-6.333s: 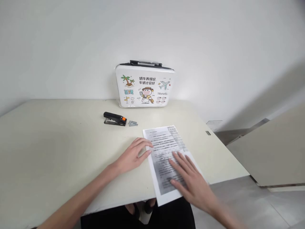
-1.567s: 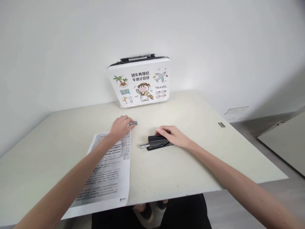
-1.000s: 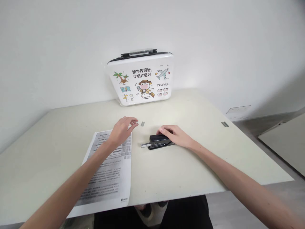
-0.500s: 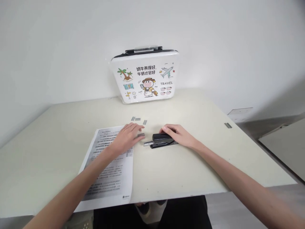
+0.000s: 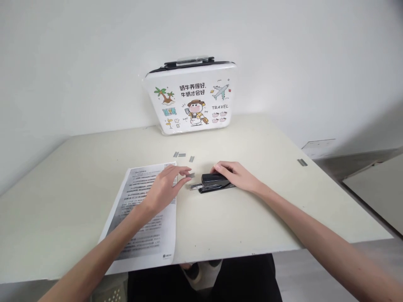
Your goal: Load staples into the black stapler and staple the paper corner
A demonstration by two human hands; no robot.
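Observation:
A black stapler lies on the cream table, its metal staple tray slid out to the left. My right hand rests on top of the stapler, fingers curled over it. My left hand pinches a small grey strip of staples just left of the tray's open end. Under my left wrist lies a printed sheet of paper. Three loose staple strips lie on the table a little farther back.
A white carry case with cartoon travel pictures stands upright against the wall at the table's back edge. A small grey clip sits near the right table edge. Past that edge is open floor.
My left hand has picked one staple strip from the group and carried it right, toward the stapler's open tray. My right hand stays on the stapler. Earlier, the paper was slid to the left.

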